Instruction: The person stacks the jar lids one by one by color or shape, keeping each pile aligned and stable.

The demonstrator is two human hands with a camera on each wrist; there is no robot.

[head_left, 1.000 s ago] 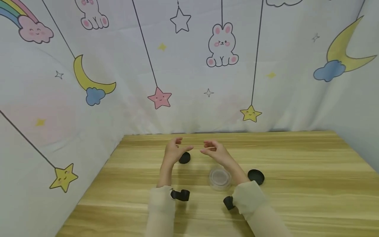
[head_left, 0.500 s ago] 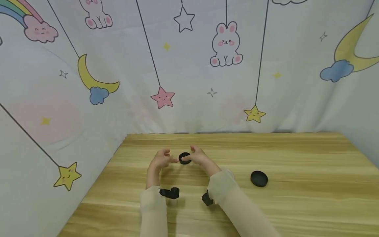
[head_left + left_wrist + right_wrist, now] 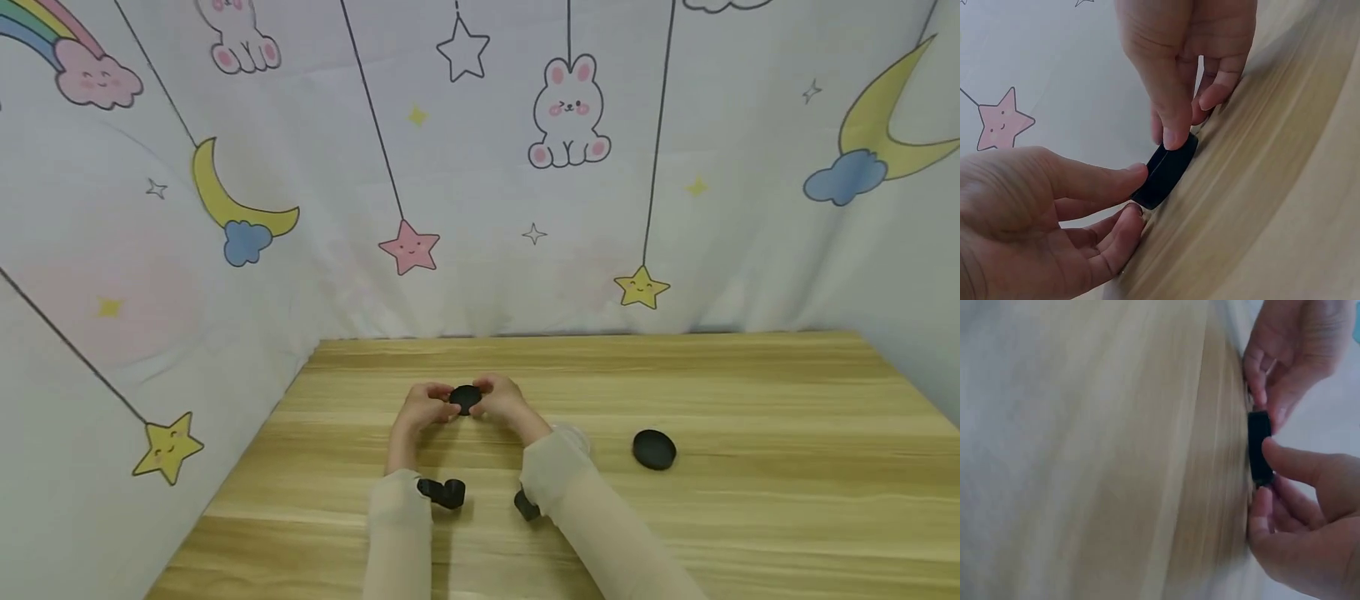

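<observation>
Near the back of the table, a small black round cap (image 3: 465, 400) with a short side wall is held between both hands. My left hand (image 3: 422, 408) pinches its left edge, thumb on the rim and fingertips at the lower edge in the left wrist view. On the opposite edge, my right hand (image 3: 506, 402) grips the cap with thumb and fingers. Seen side-on in the right wrist view, the cap (image 3: 1260, 447) is close over the wood surface. The fingertips hide parts of its rim.
A second, wider black round lid (image 3: 655, 450) lies on the wooden table (image 3: 750, 517) to the right. Beside the right sleeve, a clear round container (image 3: 577, 438) shows only partly, the rest hidden. A printed white curtain (image 3: 480, 283) hangs behind the table.
Both hands have come down from above the table to the black cap. The right hand has moved left, and its sleeve now partly covers the clear container. Fingers have taken hold of the cap.
</observation>
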